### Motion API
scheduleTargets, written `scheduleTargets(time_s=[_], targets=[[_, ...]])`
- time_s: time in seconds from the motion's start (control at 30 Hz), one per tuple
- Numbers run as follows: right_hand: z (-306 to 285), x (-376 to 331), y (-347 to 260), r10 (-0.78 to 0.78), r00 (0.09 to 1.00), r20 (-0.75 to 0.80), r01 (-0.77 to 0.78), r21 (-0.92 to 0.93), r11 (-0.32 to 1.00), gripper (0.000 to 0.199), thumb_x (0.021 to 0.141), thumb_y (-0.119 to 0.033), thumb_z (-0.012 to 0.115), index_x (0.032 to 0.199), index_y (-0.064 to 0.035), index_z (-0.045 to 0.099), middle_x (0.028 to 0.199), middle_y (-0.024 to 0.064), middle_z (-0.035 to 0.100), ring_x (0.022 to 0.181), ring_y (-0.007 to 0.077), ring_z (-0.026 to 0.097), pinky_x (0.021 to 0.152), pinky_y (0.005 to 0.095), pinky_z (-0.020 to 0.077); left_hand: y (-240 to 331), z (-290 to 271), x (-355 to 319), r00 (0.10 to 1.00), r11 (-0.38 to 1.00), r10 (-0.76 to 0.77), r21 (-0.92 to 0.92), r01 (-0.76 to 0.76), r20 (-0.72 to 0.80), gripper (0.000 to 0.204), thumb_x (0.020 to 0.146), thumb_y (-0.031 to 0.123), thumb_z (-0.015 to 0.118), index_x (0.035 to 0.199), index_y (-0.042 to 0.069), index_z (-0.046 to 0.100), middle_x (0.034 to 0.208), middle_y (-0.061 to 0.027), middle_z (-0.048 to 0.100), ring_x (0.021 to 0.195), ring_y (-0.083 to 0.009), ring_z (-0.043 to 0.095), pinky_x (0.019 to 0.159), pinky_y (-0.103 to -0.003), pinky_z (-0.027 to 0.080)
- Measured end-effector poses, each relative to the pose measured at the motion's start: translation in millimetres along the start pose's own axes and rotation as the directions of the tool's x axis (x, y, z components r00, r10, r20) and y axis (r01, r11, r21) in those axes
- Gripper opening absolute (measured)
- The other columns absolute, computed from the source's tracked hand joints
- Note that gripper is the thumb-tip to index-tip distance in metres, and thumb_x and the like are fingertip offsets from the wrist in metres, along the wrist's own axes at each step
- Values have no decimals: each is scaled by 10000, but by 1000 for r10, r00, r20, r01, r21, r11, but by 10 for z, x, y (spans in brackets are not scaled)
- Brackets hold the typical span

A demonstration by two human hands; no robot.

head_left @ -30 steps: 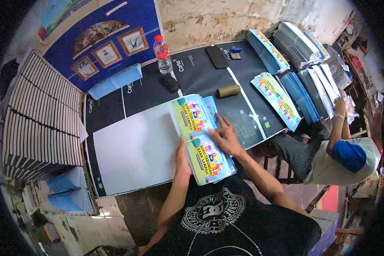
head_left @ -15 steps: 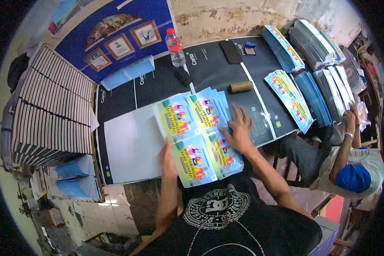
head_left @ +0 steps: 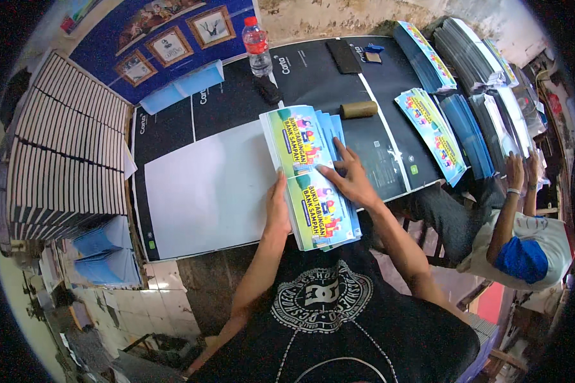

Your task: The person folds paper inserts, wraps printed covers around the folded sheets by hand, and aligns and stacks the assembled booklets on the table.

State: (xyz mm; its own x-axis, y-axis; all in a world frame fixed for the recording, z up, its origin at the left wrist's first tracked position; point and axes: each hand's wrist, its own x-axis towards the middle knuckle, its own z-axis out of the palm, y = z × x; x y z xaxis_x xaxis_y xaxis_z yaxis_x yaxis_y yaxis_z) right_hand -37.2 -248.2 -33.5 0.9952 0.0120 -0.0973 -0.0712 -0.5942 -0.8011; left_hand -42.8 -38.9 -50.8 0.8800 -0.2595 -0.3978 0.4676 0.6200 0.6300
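Head view: stack of printed covers (head_left: 310,175) sits at centre frame on the black table (head_left: 236,105), long axis running roughly 11 to 5 o'clock, lower end overhanging the near table edge. Covers are green/blue with yellow panels; sheets fanned slightly on the right side.

Left hand (head_left: 277,207) is at the stack's 8 o'clock, fingers together, pressed flat against the left edge. Right hand (head_left: 350,179) is at 3 o'clock, fingers spread, palm down on the fanned right edge. Hands apart, stack between them; neither looks closed around it, though thumb positions are hard to read.

White sheet (head_left: 204,188) lies just beside the stack at 9 o'clock. Brown roll (head_left: 358,110) at 1 o'clock, near. Water bottle (head_left: 257,46) at 11 o'clock, well apart. More cover stacks (head_left: 431,131) at 2 o'clock. Seated co-worker (head_left: 524,249) at 4 o'clock, hands raised at the table's far-right end.
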Motion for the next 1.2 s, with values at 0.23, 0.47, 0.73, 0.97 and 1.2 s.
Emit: scheduleTargets(time_s=[0.23, 0.47, 0.73, 0.97, 1.2], targets=[[10, 26, 188, -104, 994, -27, 107, 161, 981, 584, 926, -536, 651, 1148, -4, 744, 1628, 219, 289, 1477, 475, 255, 1188, 570, 232, 53, -328, -48, 974, 941, 212, 284, -183, -75, 517, 1076, 385, 444, 1307, -60, 572, 1200, -182, 660, 1068, -219, 661, 919, -359, 555], [282, -90, 386, -357, 876, -324, 162, -500, 851, 377, 938, -473, 642, 1146, -183, 768, 1634, 183, 250, 1528, 449, 103, 1113, 746, 131, 296, -319, -498, 977, 976, 215, -17, -215, -8, 518, 1086, 387, 347, 1451, 28, 431, 1371, -167, 567, 1191, -318, 618, 1007, -471, 521], [129, 80, 223, 16, 1000, -6, -16, 27, 1000, 564, 1005, -514, 515, 1438, -154, 552, 1626, 143, 312, 1549, 407, 62, 1165, 677, 53, -173, -54, 20, 996, 994, 47, -100, -54, -71, 618, 1055, 495, 437, 1515, 85, 394, 1467, -148, 510, 1300, -311, 537, 1090, -495, 448], [-113, -38, 53, 13, 994, 110, -27, 131, 991, 778, 923, -640, 563, 1439, -66, 469, 1619, 179, 315, 1559, 379, 46, 1178, 658, 33, -173, 74, 111, 996, 997, 69, 32, -68, -61, 569, 1072, 446, 440, 1411, -9, 480, 1294, -149, 614, 1136, -267, 644, 958, -416, 545], [-39, -49, -86, 116, 991, 64, -119, 40, 992, 956, 903, -674, 569, 1598, -90, 268, 1559, 298, 367, 1552, 393, 95, 1171, 676, 69, -52, 244, -6, 991, 981, 126, 155, -119, -34, 579, 1079, 446, 420, 1370, -47, 508, 1197, -153, 658, 997, -231, 703, 852, -352, 594]])
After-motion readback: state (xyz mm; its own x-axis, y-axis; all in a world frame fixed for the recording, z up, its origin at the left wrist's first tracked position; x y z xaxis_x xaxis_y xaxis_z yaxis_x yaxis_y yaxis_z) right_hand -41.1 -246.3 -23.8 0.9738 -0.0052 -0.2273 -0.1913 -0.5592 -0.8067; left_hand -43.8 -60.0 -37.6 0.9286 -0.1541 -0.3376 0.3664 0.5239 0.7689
